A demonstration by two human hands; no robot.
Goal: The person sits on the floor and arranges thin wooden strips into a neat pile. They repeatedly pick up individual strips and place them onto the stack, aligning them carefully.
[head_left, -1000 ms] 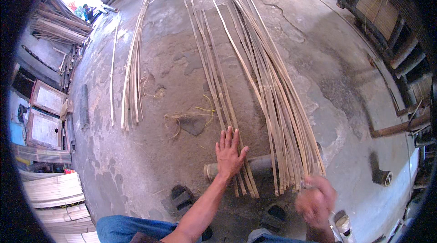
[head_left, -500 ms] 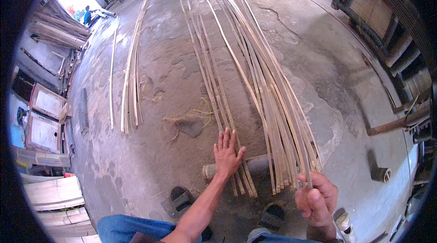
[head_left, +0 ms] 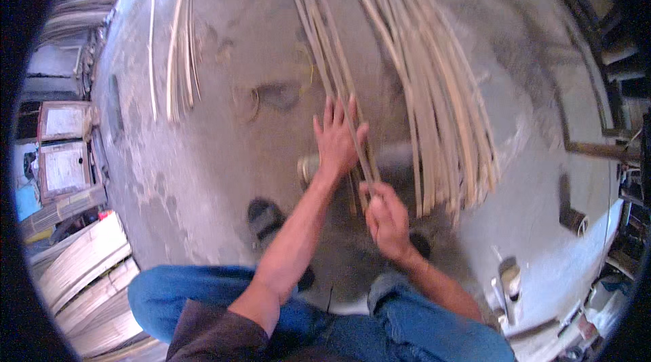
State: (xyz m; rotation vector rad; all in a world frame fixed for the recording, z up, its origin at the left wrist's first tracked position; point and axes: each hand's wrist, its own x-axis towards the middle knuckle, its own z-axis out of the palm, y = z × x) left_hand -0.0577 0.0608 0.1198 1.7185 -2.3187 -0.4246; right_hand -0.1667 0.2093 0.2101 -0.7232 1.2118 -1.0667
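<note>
My left hand (head_left: 339, 143) lies palm down, fingers stretched and spread, on a small group of long bamboo strips (head_left: 315, 26). Just to its right, my right hand (head_left: 389, 221) is closed on the near end of a bamboo strip, which runs away from me beside my left fingers. Beneath the near ends of the strips lies a thick round pole (head_left: 393, 162), partly covered by them. A wider bundle of bamboo strips (head_left: 444, 118) fans out to the right, its near ends apart from my right hand.
More strips (head_left: 179, 63) lie on the floor at the far left, with a single strip (head_left: 153, 43) beside them. Wide split bamboo pieces (head_left: 88, 260) are stacked at the left edge. A dark sandal (head_left: 264, 218) shows near my left forearm. A short tube (head_left: 575, 216) is at the right.
My right hand has moved left from the wide bundle to the small group, holding a strip. My left hand stays on the small group. The view has tilted down.
</note>
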